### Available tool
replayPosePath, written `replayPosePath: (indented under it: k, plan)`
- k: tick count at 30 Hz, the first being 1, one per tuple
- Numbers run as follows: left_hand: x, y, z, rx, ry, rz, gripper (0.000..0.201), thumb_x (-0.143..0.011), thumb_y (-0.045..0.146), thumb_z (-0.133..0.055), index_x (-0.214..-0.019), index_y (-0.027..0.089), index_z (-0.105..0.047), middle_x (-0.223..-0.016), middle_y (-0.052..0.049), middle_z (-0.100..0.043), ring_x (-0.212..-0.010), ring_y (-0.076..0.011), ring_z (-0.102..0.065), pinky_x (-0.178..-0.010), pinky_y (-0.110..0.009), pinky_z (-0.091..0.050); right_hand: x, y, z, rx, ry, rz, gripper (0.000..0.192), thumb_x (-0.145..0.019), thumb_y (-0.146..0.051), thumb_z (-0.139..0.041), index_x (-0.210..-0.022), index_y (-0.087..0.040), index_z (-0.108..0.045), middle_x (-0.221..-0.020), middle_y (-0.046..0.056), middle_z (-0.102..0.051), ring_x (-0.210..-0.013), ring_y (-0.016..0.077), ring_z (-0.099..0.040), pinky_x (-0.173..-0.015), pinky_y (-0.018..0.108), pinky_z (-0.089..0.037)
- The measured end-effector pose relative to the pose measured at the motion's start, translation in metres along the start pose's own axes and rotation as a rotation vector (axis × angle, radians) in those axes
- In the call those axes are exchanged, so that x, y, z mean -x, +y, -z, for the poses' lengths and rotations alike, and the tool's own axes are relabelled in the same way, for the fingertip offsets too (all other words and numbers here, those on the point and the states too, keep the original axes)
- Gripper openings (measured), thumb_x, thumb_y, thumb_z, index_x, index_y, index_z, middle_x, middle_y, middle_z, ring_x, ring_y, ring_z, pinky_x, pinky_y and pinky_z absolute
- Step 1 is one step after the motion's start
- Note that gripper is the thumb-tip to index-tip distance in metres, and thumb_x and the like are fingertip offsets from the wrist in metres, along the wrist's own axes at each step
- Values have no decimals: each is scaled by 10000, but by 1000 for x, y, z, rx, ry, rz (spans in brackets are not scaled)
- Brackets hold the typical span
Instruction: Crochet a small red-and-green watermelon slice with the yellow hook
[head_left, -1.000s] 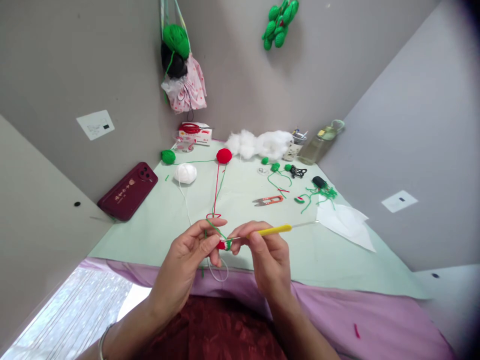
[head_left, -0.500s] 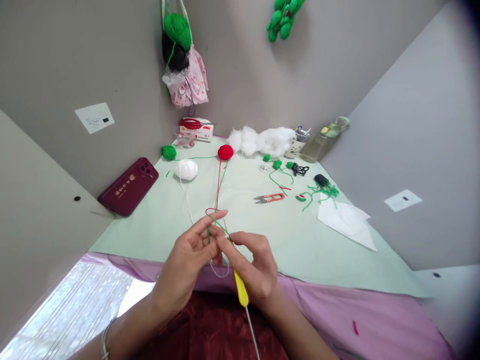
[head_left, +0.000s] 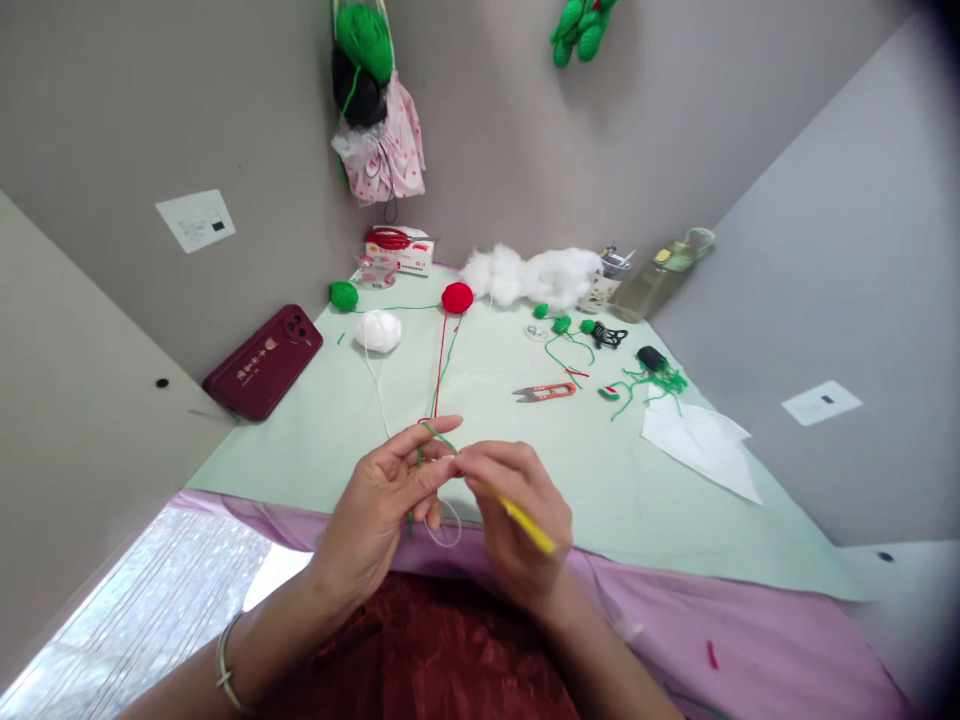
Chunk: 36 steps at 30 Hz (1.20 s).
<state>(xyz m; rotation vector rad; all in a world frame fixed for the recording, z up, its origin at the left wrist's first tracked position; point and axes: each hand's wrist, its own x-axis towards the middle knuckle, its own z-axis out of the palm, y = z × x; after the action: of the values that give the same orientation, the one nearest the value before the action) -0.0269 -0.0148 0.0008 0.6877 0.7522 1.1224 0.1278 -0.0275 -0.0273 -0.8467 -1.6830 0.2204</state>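
Note:
My left hand (head_left: 390, 495) pinches a small crochet piece, mostly hidden between the fingertips, with green yarn (head_left: 435, 435) looped over the forefinger. Touching it, my right hand (head_left: 517, 510) grips a yellow-handled crochet hook (head_left: 529, 528), its handle pointing down and right. Red and green strands run from the work up to a red yarn ball (head_left: 457, 297) and a green yarn ball (head_left: 344, 295). A white strand leads to a white yarn ball (head_left: 378, 330).
On the pale green table (head_left: 315, 430) lie a dark red phone (head_left: 262, 360), orange thread snips (head_left: 546, 390), white stuffing (head_left: 532, 275), green yarn scraps (head_left: 645, 382), white paper (head_left: 701, 445), a bottle (head_left: 660, 270) and a small box (head_left: 397, 250). Yarn bags hang on the wall.
The right hand has turned the hook: its handle pointed right, then straight down toward me, and now slants down-right. The view has shifted slightly downward. The left hand keeps its pinch.

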Motion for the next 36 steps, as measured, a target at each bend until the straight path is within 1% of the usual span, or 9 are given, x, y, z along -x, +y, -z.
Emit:
replayPosePath:
  k: [3, 5, 8, 11, 14, 19, 25, 30, 36]
  plan:
    - [-4, 1, 5, 102, -46, 140, 407, -785, 286, -936, -1167, 177, -850, -611, 77, -500, -472, -14, -331, -463, -130, -433, 3, 2, 3, 85, -8, 86, 431, -988, -97, -660, -1348, -320, -738, -1165, 97, -774, -992, 224, -744, -806, 363, -640]
    - [-6, 3, 9, 169, -25, 199, 395, -762, 247, -948, -1131, 140, -856, -619, 77, -498, -483, -2, -315, -469, -106, -423, -1, 1, 6, -20, 41, -36, 354, -1001, -111, -644, -1251, -322, -780, -1077, 73, -783, -932, 212, -743, -774, 360, -633]
    - [-7, 4, 12, 191, 17, 176, 386, -759, 188, -943, -1131, 142, -852, -712, 53, -574, -497, 13, -351, -491, -97, -448, -9, 0, 9, -266, 91, -268, 210, -1033, -189, -623, -1051, -280, -811, -885, 42, -761, -791, 191, -701, -704, 345, -602]
    - [-4, 3, 8, 133, -7, 104, 357, -794, 203, -924, -1142, 177, -849, -714, 56, -581, -507, -5, -424, -532, -135, -518, -12, 2, 6, -436, 54, -352, 177, -1036, -269, -643, -1006, -271, -818, -901, 42, -763, -787, 181, -685, -719, 339, -590]
    - [-1, 2, 3, 87, -19, 49, 369, -805, 210, -920, -1166, 214, -842, -753, 54, -606, -507, -9, -451, -531, -149, -531, -10, 5, 3, -479, 14, -370, 172, -1031, -272, -658, -1049, -289, -828, -1012, 51, -785, -864, 183, -703, -774, 340, -596]
    - [2, 1, 3, 53, -31, 28, 324, -820, 222, -909, -1137, 204, -845, -798, 49, -603, -506, -5, -448, -524, -154, -530, -8, 5, 5, -497, 9, -397, 169, -1031, -266, -657, -1043, -282, -825, -959, 41, -765, -810, 174, -693, -740, 337, -586]
    - [1, -2, 7, 80, -26, 47, 165, -848, 258, -889, -983, 175, -846, -719, 47, -607, -534, -22, -489, -574, -143, -547, -3, 0, 7, -513, 163, -404, 207, -1063, -237, -599, -1034, -260, -802, -894, 30, -739, -766, 156, -699, -717, 325, -572]
    - [-1, -3, 9, 68, -46, 65, 165, -865, 281, -878, -984, 177, -831, -642, 48, -606, -572, -49, -559, -628, -147, -565, -3, -2, 7, -493, 158, -401, 214, -1067, -227, -590, -1034, -259, -799, -918, 26, -754, -778, 156, -729, -726, 325, -611]
    - [-3, -6, 8, 46, -47, 55, 158, -832, 251, -900, -934, 178, -804, -689, 53, -602, -579, -50, -538, -645, -174, -585, -4, -2, 9, -401, 206, -357, 195, -1050, -209, -616, -1053, -255, -805, -935, 36, -763, -829, 175, -730, -721, 333, -608]
